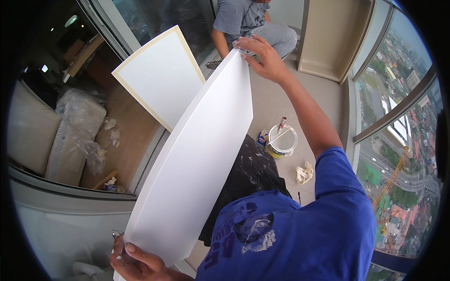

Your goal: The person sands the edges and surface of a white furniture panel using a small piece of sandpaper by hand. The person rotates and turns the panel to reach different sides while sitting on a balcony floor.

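Observation:
A long white panel (187, 159) stands on its edge in front of me, slanting from lower left to upper middle. At its near end my left hand (138, 262) is closed round the edge, thumb on the face, with white smears on its fingers. My right hand (265, 58) grips the far upper corner, fingers over the edge and thumb against the face. Some pale, crumpled-looking material shows at its fingertips; I cannot make out what it is. Behind the panel leans a second white board (161, 72) with a tan border, its lower part hidden.
Another person (243, 28) crouches beyond the panel. A paint bucket (282, 140) with a brush across it stands on the tiles beside a blue packet (262, 137). A crumpled rag (304, 173) lies nearby. Tall windows line the right; a beige open cabinet (323, 63) stands far right.

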Tool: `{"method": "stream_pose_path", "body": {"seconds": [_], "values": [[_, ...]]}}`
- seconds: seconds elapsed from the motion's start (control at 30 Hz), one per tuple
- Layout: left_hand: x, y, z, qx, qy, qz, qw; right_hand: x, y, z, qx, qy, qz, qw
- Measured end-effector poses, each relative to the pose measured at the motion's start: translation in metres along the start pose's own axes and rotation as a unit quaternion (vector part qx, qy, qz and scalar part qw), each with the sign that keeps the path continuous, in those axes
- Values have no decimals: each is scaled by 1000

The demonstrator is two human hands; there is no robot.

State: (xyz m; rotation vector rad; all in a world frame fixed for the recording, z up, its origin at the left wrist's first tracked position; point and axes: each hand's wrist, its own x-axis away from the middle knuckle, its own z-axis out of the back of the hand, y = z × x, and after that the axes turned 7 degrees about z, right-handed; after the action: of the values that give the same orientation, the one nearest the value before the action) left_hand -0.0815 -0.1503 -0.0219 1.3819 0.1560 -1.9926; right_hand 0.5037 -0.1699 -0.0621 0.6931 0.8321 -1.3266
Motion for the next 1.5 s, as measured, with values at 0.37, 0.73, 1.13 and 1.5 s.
{"method": "stream_pose_path", "body": {"seconds": [0.37, 0.73, 1.13, 1.5], "values": [[-5, 2, -10, -13, 6, -17, 1000, -40, -280, -5, -261, 10, 138, 955], [-10, 8, 6, -26, -4, -5, 1000, -65, -287, -15, -291, -37, 192, 937], [-30, -11, 88, -133, 23, 17, 991, -69, -227, -17, -299, -101, 132, 940], [60, -48, 58, 327, 79, 365, 868, -82, -325, -7, -322, -102, 215, 916]]}}
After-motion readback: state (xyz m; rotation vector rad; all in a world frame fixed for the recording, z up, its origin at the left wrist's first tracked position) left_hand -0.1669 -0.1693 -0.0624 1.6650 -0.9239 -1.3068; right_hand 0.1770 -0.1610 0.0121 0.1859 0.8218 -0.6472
